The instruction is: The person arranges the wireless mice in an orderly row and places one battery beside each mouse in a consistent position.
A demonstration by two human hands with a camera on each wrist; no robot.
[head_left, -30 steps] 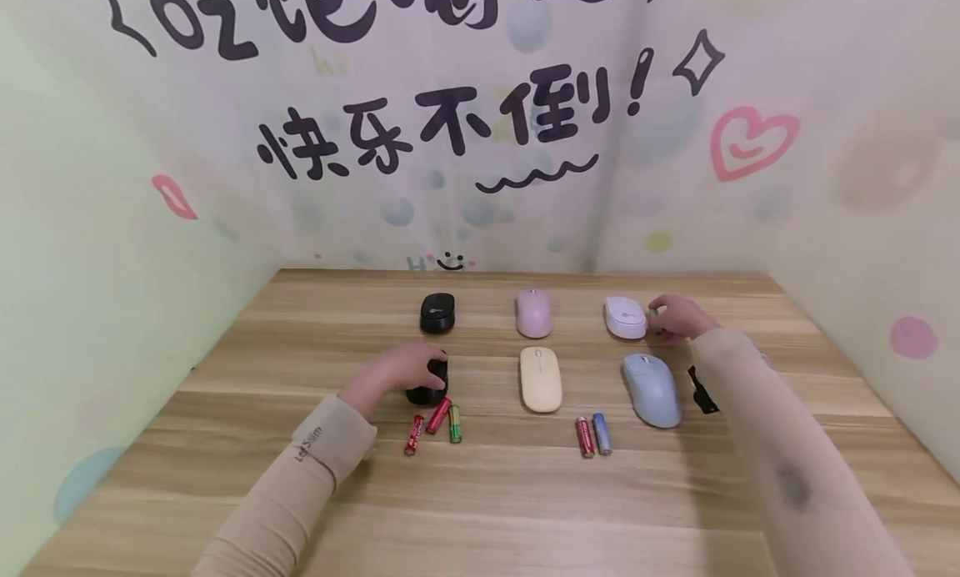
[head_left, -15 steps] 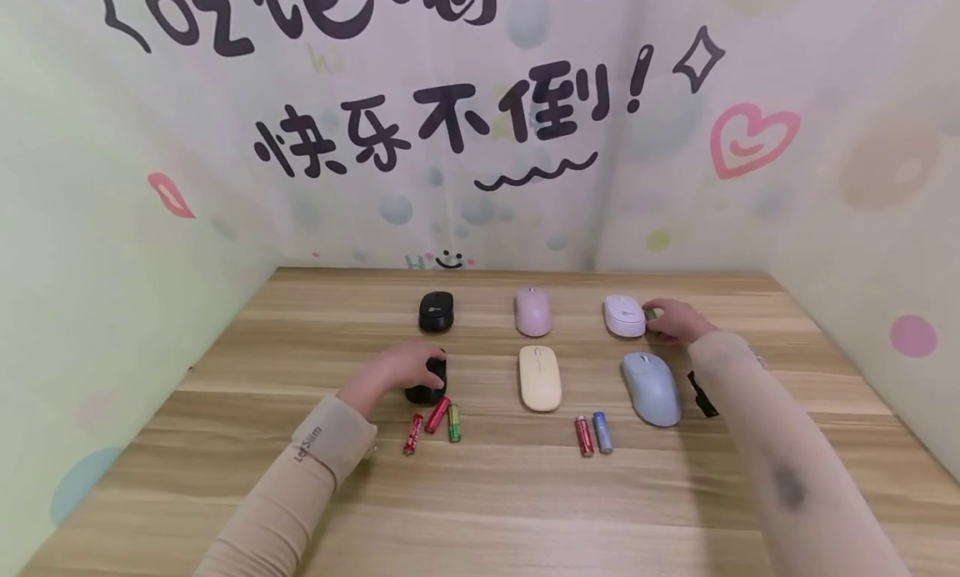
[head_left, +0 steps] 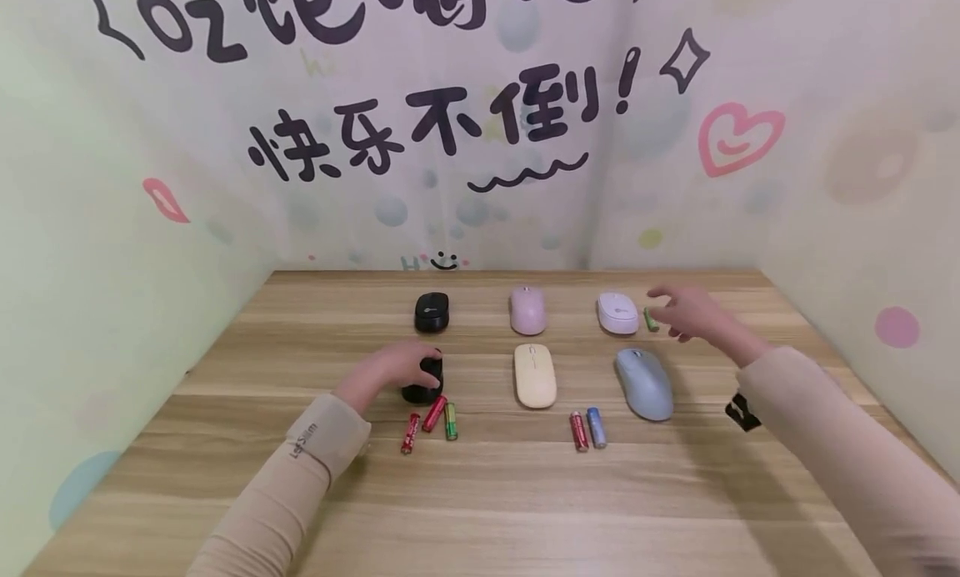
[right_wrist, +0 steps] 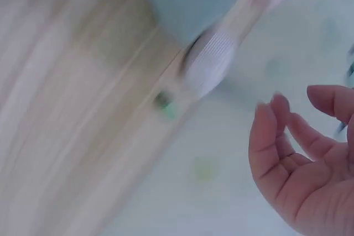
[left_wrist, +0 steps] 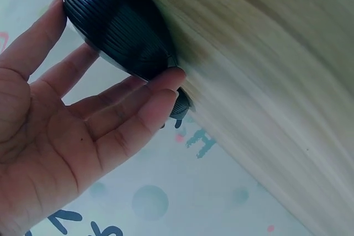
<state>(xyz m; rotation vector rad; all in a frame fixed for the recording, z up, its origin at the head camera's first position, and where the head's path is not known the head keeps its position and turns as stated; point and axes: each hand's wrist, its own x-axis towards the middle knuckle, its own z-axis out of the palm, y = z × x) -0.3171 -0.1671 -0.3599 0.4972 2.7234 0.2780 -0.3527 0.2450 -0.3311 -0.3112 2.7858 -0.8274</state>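
Two groups of batteries [head_left: 578, 432] lie before two rows of three mice [head_left: 535, 376] on the table [head_left: 480, 510].

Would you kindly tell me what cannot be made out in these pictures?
Front black mouse: head view, partly hidden by the left hand.
Blue mouse: right wrist view, cut off by the top edge.
Green battery: right wrist view, blurred, markings unreadable.
Black item by the right sleeve: head view, too small to identify.

The left arm [head_left: 288, 485] stretches forward and inward; the left hand [head_left: 384, 371] has its fingers [left_wrist: 133, 132] spread and bent. The right arm [head_left: 851, 444] also stretches forward and inward; the right hand [head_left: 693, 313] is in the air, loosely curled.
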